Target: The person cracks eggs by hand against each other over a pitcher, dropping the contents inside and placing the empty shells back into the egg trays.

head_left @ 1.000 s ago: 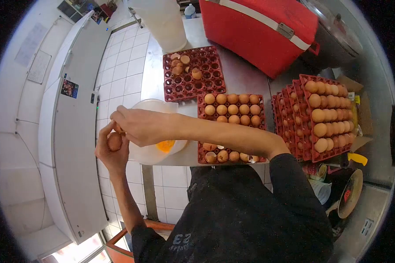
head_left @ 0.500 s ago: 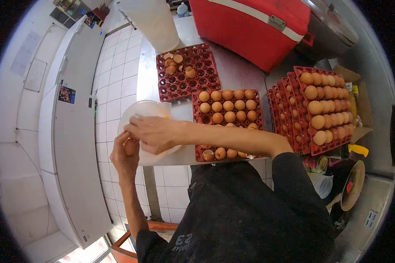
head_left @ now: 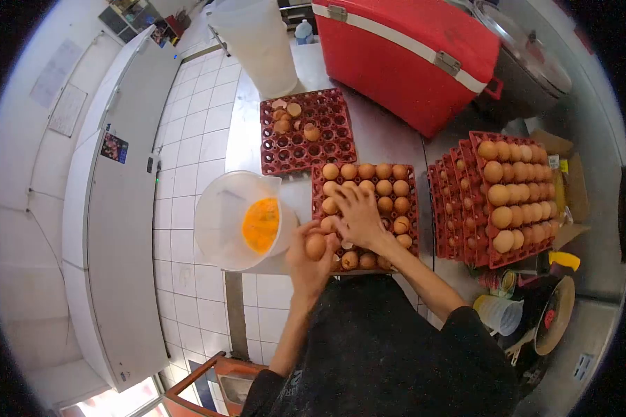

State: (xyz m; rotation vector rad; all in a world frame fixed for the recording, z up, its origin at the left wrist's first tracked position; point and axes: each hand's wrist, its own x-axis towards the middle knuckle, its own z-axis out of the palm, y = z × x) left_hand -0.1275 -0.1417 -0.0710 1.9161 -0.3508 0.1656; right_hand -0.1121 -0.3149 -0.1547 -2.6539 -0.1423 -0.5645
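Note:
My left hand [head_left: 306, 260] is wrapped round a brown egg [head_left: 316, 246] beside the front left corner of a red egg tray [head_left: 412, 182]. Over that tray my right hand [head_left: 360, 217] reaches with its fingers spread, low among the whole eggs; whether a fingertip touches one is hard to tell. Several cracked shells sit in the tray's front row, partly hidden by my hands. To the left stands a translucent plastic jug [head_left: 219, 215] with orange-yellow yolk [head_left: 261, 225] inside. Behind lies a second red tray [head_left: 285, 164], holding several broken shells [head_left: 282, 118].
Stacked trays of eggs [head_left: 515, 187] rise on the right. A red cooler box [head_left: 410, 62] and a tall whitish container [head_left: 254, 48] stand at the back of the metal table [head_left: 247, 149]. A plastic measuring cup [head_left: 501, 314] sits at lower right, near a round pan-like object [head_left: 555, 316].
Both hands have moved right, from over the jug to the egg tray. My right hand has spread out above the eggs, and the yolk in the jug has come into view.

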